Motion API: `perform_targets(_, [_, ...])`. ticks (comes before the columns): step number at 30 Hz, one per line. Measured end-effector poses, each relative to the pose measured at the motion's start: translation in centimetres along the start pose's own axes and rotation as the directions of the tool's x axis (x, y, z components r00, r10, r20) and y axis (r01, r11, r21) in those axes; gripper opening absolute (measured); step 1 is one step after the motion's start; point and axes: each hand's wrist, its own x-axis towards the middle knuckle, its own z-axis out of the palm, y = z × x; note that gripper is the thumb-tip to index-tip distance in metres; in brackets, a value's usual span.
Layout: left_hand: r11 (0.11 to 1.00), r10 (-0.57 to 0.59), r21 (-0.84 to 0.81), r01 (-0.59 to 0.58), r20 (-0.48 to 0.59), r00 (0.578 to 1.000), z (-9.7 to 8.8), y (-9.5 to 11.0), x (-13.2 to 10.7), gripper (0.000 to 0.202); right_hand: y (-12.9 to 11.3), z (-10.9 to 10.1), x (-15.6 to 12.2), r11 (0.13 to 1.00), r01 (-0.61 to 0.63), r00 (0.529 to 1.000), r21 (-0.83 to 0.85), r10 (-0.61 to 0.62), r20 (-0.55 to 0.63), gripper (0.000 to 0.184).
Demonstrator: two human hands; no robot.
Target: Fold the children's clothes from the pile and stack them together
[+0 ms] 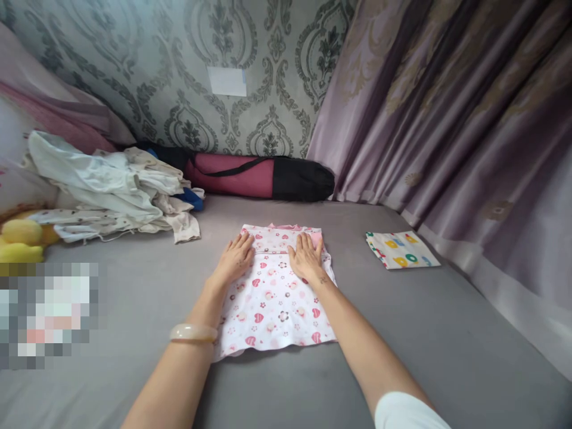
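A white shirt (272, 304) printed with pink hearts and flowers lies flat on the grey bed sheet (147, 298). Its far part is folded over toward me, and some pink fabric shows at the far edge. My left hand (236, 257) rests flat on the left side of the fold, fingers stretched out. On the right side of the same fold, my right hand (307, 257) lies palm down with its fingers extended. Neither hand grips the cloth. A pale bangle (193, 333) circles my left forearm.
A heap of crumpled clothes (120, 185) lies at the far left, near a yellow plush toy (22, 238). A maroon and black bag (241, 176) lies along the wall. To the right is a folded cloth with colourful letters (402, 250), close to the purple curtain (429, 119).
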Motion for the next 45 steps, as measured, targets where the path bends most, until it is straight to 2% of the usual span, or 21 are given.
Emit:
perform_targets(6, [1.0,0.014,-0.004,-0.014,-0.027,1.0,-0.1,0.1,-0.3,0.055,0.4,0.5,-0.3,0.997,-0.082,0.994,0.008,0.083,-0.067,0.067])
perform_targets(12, [0.994,0.069,-0.074,-0.08,-0.141,0.988,0.7,-1.0,-0.1,0.053,0.4,0.8,-0.1,0.989,-0.134,0.99,0.068,0.137,-0.033,0.076])
perform_targets(14, [0.987,0.074,-0.129,-0.097,-0.175,0.982,0.9,-1.4,0.0,0.051,0.7,0.4,0.0,0.985,-0.116,0.992,0.124,0.121,-0.029,0.072])
perform_targets(16, [0.967,0.064,-0.229,-0.113,-0.21,0.976,0.9,-1.7,0.2,0.05,1.5,-0.5,0.3,0.96,-0.094,0.995,0.262,0.1,-0.01,0.063])
perform_targets(18, [0.922,0.022,-0.369,-0.114,-0.245,0.969,0.7,-1.9,0.2,0.049,2.9,-1.6,0.4,0.853,-0.112,0.992,0.51,0.123,0.011,0.05])
perform_targets(20, [0.849,-0.066,-0.522,-0.082,-0.26,0.963,0.1,-1.9,0.0,0.051,4.9,-2.8,0.2,0.667,-0.16,0.975,0.728,0.22,0.013,0.042])
perform_targets(22, [0.755,-0.162,-0.655,-0.017,-0.212,0.964,-0.8,-1.9,-0.4,0.056,7.0,-3.7,-0.8,0.573,-0.209,0.948,0.793,0.319,0.019,0.039])
perform_targets(23, [0.711,-0.189,-0.703,0.018,-0.166,0.968,-1.3,-2.0,-0.7,0.058,8.1,-4.0,-1.6,0.562,-0.243,0.934,0.79,0.356,0.034,0.037])
perform_targets(25, [0.66,-0.197,-0.747,0.074,-0.077,0.977,-2.3,-2.2,-1.7,0.06,10.0,-4.3,-3.6,0.563,-0.322,0.914,0.761,0.395,0.094,0.031])
perform_targets(26, [0.664,-0.19,-0.742,0.091,-0.05,0.981,-2.7,-2.3,-2.4,0.059,10.7,-4.3,-4.8,0.566,-0.361,0.905,0.742,0.405,0.132,0.028])
perform_targets(30, [0.767,-0.253,-0.616,0.178,-0.035,0.967,-4.3,-2.7,-5.7,0.048,12.1,-4.1,-9.6,0.621,-0.431,0.896,0.655,0.378,0.231,0.031])
perform_targets(34, [0.814,-0.293,-0.49,0.312,0.117,0.949,-5.2,-2.0,-9.9,0.042,11.3,-4.4,-12.9,0.855,-0.318,0.947,0.409,0.269,0.176,0.038])
perform_targets(36, [0.813,-0.313,-0.458,0.359,0.176,0.933,-5.5,-1.2,-11.9,0.042,10.7,-4.7,-14.0,0.919,-0.282,0.955,0.276,0.24,0.174,0.036])
perform_targets(40, [0.823,-0.337,-0.423,0.379,0.175,0.925,-5.7,0.5,-15.1,0.046,9.9,-5.4,-15.6,0.945,-0.226,0.958,0.236,0.172,0.228,0.031])
perform_targets(45, [0.807,-0.315,-0.469,0.357,0.17,0.934,-5.4,1.3,-17.4,0.055,10.1,-5.2,-16.7,0.92,-0.181,0.977,0.347,0.129,0.168,0.025])
